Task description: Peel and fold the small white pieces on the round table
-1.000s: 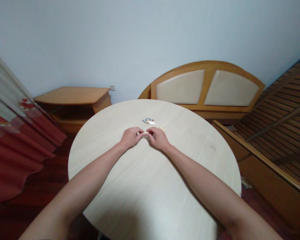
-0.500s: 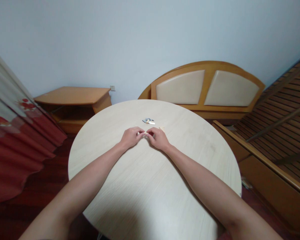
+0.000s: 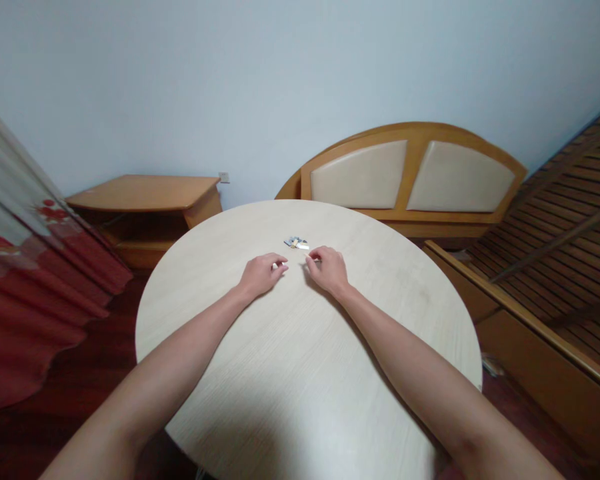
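Note:
My left hand [image 3: 263, 274] is over the round table [image 3: 300, 347], its fingers curled with a small white piece [image 3: 275, 265] showing between thumb and forefinger. Across a short gap, my right hand [image 3: 329, 269] is closed in a pinch. A thin pale piece [image 3: 307, 254] pokes out at its fingertips, too small to name. Just beyond both hands lies a little pile of small grey, white and tan pieces [image 3: 296, 243], closest to the right fingertips.
Behind the table, a wooden headboard [image 3: 405, 177] with cream panels leans at the wall. A low wooden cabinet [image 3: 145, 192] stands to the left, beside a red and white curtain [image 3: 45, 280]. A slatted wooden bed frame [image 3: 525, 313] is on the right.
My hands were together at the fingertips over a small pale piece. The right hand has moved away to the right and slightly forward; the left hand has stayed nearly in place.

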{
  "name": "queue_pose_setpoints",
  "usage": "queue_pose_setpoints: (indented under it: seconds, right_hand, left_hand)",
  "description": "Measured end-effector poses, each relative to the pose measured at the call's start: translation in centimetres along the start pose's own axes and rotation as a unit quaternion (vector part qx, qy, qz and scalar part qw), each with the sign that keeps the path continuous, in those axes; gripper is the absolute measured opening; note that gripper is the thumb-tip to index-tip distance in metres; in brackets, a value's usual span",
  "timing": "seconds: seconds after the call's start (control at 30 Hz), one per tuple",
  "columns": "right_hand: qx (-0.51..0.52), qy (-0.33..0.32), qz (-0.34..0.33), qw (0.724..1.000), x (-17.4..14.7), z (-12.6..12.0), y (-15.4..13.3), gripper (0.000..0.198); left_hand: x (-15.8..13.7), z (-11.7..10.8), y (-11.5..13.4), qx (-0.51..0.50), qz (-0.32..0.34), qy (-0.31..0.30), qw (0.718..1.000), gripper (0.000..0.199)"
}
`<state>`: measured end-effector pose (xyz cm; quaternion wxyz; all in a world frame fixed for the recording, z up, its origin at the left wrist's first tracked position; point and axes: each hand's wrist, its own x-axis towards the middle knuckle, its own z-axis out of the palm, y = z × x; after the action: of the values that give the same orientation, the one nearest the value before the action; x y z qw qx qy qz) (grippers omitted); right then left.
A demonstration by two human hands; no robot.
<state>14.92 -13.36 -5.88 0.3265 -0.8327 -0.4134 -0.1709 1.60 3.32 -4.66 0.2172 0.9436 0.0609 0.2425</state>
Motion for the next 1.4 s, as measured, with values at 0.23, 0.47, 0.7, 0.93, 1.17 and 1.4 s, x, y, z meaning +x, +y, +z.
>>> queue_pose_setpoints:
  seconds: [0.23, 0.47, 0.7, 0.93, 1.17, 1.4]
  right_hand:
    - [-0.111, -0.028, 0.188, 0.975, 1.1, -1.4, 3.6, 0.023]
    - [-0.121, -0.062, 0.219, 0.966, 1.3, -1.2, 4.0, 0.029]
    - [-0.099, -0.058, 0.242, 0.963, 1.5, -1.2, 5.0, 0.041]
    - [-0.083, -0.056, 0.116, 0.988, 2.8, 0.3, 1.9, 0.033]
    - [-0.207, -0.132, 0.045, 0.968, 5.5, 2.6, -1.1, 0.03]
    - [-0.235, -0.161, 0.051, 0.957, 5.4, 2.8, -1.3, 0.027]
  left_hand:
    - [0.0, -0.3, 0.3, 0.005, -0.016, -0.005, 1.0, 0.02]
    - [0.0, -0.5, 0.3, 0.0, -0.024, -0.008, 1.0, 0.021]
    - [0.0, -0.6, 0.4, 0.004, -0.024, -0.006, 1.0, 0.021]
    - [0.1, -0.6, 0.1, 0.001, -0.024, 0.0, 1.0, 0.021]
    - [0.0, -1.0, 0.0, 0.001, -0.035, 0.001, 0.999, 0.022]
    - [0.0, -1.0, -0.1, 0.006, -0.034, 0.001, 0.999, 0.023]
